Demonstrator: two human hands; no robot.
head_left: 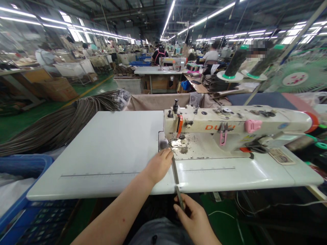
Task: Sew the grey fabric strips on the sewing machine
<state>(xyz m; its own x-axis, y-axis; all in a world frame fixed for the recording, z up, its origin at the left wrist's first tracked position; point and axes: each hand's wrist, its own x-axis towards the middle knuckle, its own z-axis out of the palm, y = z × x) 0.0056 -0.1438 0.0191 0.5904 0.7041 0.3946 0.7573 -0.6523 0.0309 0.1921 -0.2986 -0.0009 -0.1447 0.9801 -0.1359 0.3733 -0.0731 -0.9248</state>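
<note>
At the near edge of a smooth white tabletop (109,143), a narrow dark grey flat strip (175,172) runs from the presser-foot area of a cream-white sewing machine with orange lettering (199,117) down over the edge. The left hand (162,163) rests on the tabletop at the strip's far end, just left of it, fingers pressed together and bent; whether they pinch the strip, I cannot tell. The right hand (192,214), nearer and lower, pinches the strip's near part between thumb and fingers, below the table edge. Pink-handled metal snips (223,134) hang on the machine's near side, left of a pink plastic piece (252,126). To the far left lies a long bundle of dark brownish strips (58,117); nearer on the left stands a blue plastic crate (42,161).
</note>
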